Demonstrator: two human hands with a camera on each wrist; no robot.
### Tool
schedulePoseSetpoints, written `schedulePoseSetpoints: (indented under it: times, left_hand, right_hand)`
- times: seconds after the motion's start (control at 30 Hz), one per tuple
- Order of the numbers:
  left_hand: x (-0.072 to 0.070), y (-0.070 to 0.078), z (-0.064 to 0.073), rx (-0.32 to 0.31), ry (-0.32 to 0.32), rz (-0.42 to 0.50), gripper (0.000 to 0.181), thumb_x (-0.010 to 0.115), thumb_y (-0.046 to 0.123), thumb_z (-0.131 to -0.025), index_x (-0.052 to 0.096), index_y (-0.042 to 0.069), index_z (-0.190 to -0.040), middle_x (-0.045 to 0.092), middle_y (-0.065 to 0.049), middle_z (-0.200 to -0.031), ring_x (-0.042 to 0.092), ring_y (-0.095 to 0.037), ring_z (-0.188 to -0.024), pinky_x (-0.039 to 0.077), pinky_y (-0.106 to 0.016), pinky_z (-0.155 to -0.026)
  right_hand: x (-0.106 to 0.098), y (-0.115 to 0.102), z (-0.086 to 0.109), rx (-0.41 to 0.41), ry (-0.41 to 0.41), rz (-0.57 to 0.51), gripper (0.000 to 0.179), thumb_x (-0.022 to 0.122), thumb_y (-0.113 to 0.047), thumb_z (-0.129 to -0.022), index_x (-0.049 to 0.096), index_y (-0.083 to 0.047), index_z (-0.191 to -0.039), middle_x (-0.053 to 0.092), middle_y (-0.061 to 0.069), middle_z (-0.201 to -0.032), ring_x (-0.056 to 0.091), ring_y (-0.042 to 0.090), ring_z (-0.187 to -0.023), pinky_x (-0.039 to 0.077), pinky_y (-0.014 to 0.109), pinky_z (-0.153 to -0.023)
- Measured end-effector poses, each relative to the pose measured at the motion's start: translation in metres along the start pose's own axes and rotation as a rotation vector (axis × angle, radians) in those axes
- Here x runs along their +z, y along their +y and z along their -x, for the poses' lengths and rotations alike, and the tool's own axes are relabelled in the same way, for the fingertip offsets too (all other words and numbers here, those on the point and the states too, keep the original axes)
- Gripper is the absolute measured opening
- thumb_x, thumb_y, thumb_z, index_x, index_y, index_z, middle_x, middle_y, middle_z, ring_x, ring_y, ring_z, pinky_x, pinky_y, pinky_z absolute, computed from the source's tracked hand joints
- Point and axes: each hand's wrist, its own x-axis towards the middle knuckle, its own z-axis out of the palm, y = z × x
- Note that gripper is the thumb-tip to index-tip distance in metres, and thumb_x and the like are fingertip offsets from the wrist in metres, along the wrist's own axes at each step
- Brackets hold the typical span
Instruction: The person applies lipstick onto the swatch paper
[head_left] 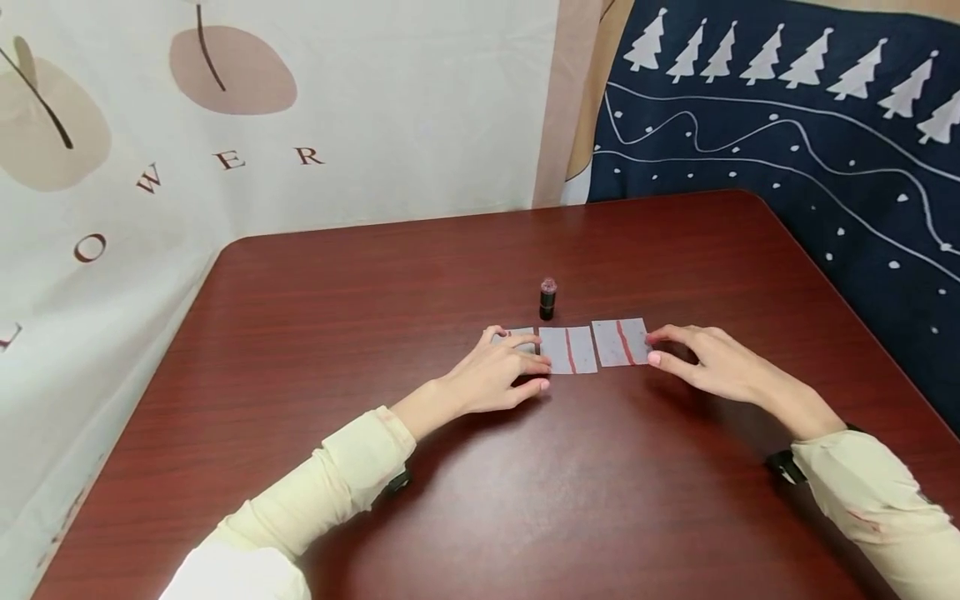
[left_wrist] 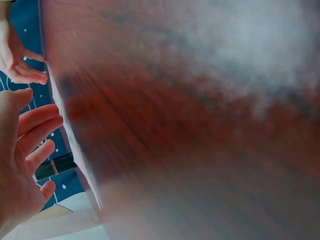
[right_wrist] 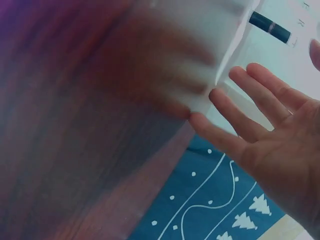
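Three small white paper pieces, each with a red stripe, lie side by side in the head view. My left hand [head_left: 491, 375] lies over the left piece [head_left: 525, 332] and partly hides it, its fingertips reaching the left edge of the middle piece [head_left: 583, 350]. Spread, loosely bent fingers show on that hand [left_wrist: 30, 145] in the left wrist view. At the outer edge of the right piece [head_left: 609, 343], my right hand [head_left: 716, 360] touches with its fingertips; its fingers extend almost straight in the right wrist view. Neither hand grips anything.
A small black tube [head_left: 547, 300] with a clear pinkish top stands upright just behind the middle piece. All of this is on a dark red wooden table [head_left: 360, 292]. A pale printed cloth [head_left: 420, 108] and a navy cloth [head_left: 750, 150] with white trees hang behind.
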Motion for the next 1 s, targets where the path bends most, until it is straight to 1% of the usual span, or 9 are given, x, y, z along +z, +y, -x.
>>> schedulePoseSetpoints:
  times: [0.2,0.33,0.4,0.5,0.63,0.73,0.83,0.9,1.0]
  left_hand:
    - [-0.013,-0.001,0.008,-0.029,0.066,0.097,0.034,0.051,0.038,-0.094,0.069,0.018,-0.114,0.062,0.011,-0.117,0.039,-0.011,-0.128,0.023,-0.041,-0.095]
    - [-0.027,0.002,0.026,-0.054,0.104,0.090,0.037,0.052,0.038,-0.094,0.067,0.015,-0.118,0.061,0.008,-0.121,0.036,-0.010,-0.129,0.022,-0.045,-0.098]
    - [-0.037,0.009,0.043,-0.075,0.103,0.069,0.038,0.052,0.038,-0.094,0.066,0.014,-0.119,0.059,0.005,-0.124,0.035,-0.011,-0.130,0.019,-0.048,-0.100]
    - [-0.053,0.024,0.080,-0.142,0.098,0.068,0.041,0.053,0.040,-0.093,0.064,0.013,-0.121,0.054,0.001,-0.131,0.033,-0.015,-0.132,0.013,-0.054,-0.102]
    - [-0.067,0.035,0.132,-0.320,0.083,0.108,0.055,0.054,0.049,-0.090,0.053,0.014,-0.133,0.037,-0.002,-0.146,0.023,-0.020,-0.137,0.006,-0.058,-0.103]
    - [-0.072,0.031,0.156,-0.458,0.074,0.139,0.065,0.052,0.051,-0.090,0.037,0.016,-0.144,0.019,-0.002,-0.153,0.012,-0.022,-0.140,0.002,-0.058,-0.103]
    - [-0.075,0.025,0.164,-0.525,0.109,0.182,0.066,0.051,0.045,-0.093,0.026,0.020,-0.148,0.009,-0.001,-0.155,0.005,-0.022,-0.140,0.000,-0.057,-0.104]
    - [-0.077,0.022,0.163,-0.522,0.144,0.194,0.064,0.051,0.040,-0.094,0.023,0.021,-0.149,0.008,0.000,-0.155,0.003,-0.021,-0.141,-0.001,-0.056,-0.105]
    - [-0.083,0.018,0.157,-0.485,0.173,0.164,0.066,0.051,0.039,-0.094,0.020,0.022,-0.150,0.009,0.000,-0.155,0.003,-0.021,-0.141,0.000,-0.057,-0.104]
  right_hand:
    - [-0.012,-0.002,0.000,0.005,0.079,-0.051,0.044,0.055,-0.028,-0.094,0.054,-0.001,-0.129,0.056,0.012,-0.126,0.052,0.025,-0.115,0.038,0.047,-0.091]
    - [-0.018,-0.006,0.003,0.045,0.083,-0.078,0.046,0.055,-0.028,-0.094,0.051,-0.002,-0.131,0.052,0.013,-0.131,0.047,0.027,-0.120,0.036,0.047,-0.094]
    - [-0.021,-0.006,0.009,0.063,0.050,-0.068,0.051,0.054,-0.031,-0.094,0.047,0.000,-0.134,0.047,0.017,-0.134,0.043,0.032,-0.123,0.033,0.052,-0.095]
    - [-0.027,-0.003,0.024,0.117,-0.015,-0.041,0.062,0.056,-0.036,-0.092,0.039,0.002,-0.139,0.038,0.024,-0.139,0.035,0.040,-0.126,0.028,0.059,-0.095]
    - [-0.030,0.006,0.045,0.207,-0.077,-0.017,0.084,0.061,-0.042,-0.087,0.020,0.003,-0.146,0.022,0.029,-0.145,0.019,0.046,-0.131,0.017,0.062,-0.099]
    - [-0.030,0.011,0.053,0.211,-0.029,0.006,0.099,0.067,-0.042,-0.082,0.005,-0.002,-0.149,0.008,0.026,-0.150,0.004,0.042,-0.137,0.004,0.056,-0.106]
    - [-0.030,0.012,0.055,0.159,0.089,0.027,0.106,0.072,-0.038,-0.078,-0.001,-0.011,-0.150,0.002,0.018,-0.154,-0.005,0.034,-0.139,-0.004,0.046,-0.108]
    - [-0.032,0.010,0.054,0.120,0.162,0.036,0.108,0.075,-0.036,-0.075,0.001,-0.012,-0.150,0.001,0.016,-0.154,-0.006,0.032,-0.139,-0.005,0.044,-0.109]
    - [-0.034,0.008,0.052,0.098,0.229,0.049,0.112,0.078,-0.035,-0.072,0.002,-0.013,-0.151,-0.002,0.012,-0.155,-0.009,0.030,-0.139,-0.004,0.048,-0.108]
